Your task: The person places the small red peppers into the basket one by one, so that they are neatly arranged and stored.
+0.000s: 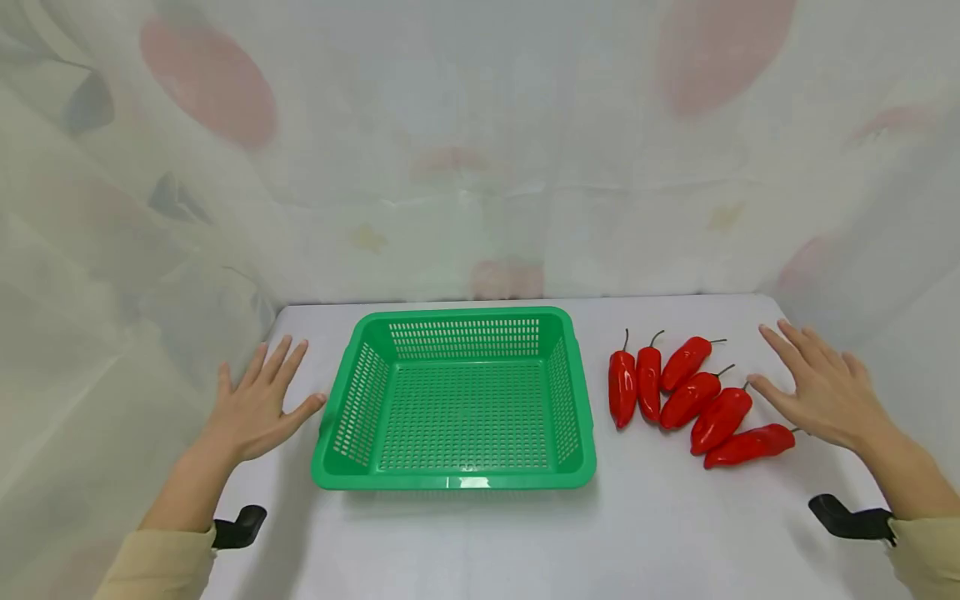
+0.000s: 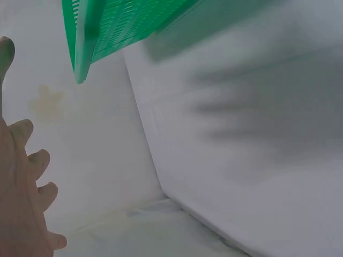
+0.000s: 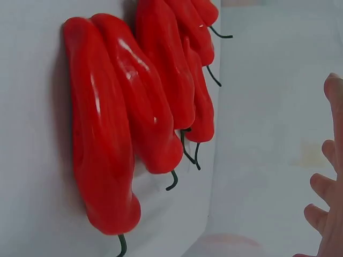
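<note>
A green plastic basket (image 1: 453,482) with slotted walls sits in the middle of the white table, nothing inside it. To its right, several glossy red peppers (image 1: 718,421) with thin dark stems lie in a fanned row. My left hand (image 1: 255,412) hovers left of the basket, fingers spread and straight, thumb pointing toward the rim. Over on the right, my right hand (image 1: 821,392) is held with spread fingers just beyond the pepper stems. Neither hand holds anything. The right wrist view shows the peppers (image 3: 102,128) up close, with the fingers at its right edge.
White cloth covers the table (image 1: 465,542). A patterned curtain (image 1: 465,167) hangs behind and along both sides. Each wrist wears a black strap mount, one at the left (image 1: 240,527) and one at the right (image 1: 851,518).
</note>
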`<action>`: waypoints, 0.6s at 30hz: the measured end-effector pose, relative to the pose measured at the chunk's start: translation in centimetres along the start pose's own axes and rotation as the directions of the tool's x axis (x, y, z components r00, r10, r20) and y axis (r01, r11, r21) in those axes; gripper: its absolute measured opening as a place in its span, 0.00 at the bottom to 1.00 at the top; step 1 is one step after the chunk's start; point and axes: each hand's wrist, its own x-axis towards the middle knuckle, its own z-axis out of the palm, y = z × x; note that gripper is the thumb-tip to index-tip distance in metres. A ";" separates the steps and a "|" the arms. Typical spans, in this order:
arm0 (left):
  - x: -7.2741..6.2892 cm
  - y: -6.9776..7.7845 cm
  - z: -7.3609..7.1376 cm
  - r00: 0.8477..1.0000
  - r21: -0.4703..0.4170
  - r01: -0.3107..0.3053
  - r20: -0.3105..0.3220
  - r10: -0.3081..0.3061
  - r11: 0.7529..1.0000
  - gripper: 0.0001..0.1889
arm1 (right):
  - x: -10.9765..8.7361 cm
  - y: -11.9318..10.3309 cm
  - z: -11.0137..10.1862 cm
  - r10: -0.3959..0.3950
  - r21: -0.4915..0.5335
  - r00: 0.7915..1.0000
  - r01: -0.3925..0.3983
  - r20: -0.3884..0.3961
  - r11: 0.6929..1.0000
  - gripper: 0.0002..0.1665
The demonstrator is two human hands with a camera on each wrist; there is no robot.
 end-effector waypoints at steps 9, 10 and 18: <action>0.1 -0.5 0.3 0.999 -0.051 0.009 -0.053 -0.012 0.999 0.44 | 0.3 -0.8 0.4 0.024 0.041 0.999 -0.023 -0.041 0.999 0.47; 0.1 -0.5 0.4 0.998 -0.059 0.011 -0.057 -0.014 0.998 0.44 | 0.4 -0.9 0.5 0.023 0.040 0.998 -0.021 -0.050 0.999 0.47; 0.0 -0.6 1.0 0.995 -0.134 0.026 -0.094 -0.039 0.991 0.44 | 0.8 -1.6 1.1 -0.005 0.082 0.996 0.013 -0.093 0.997 0.43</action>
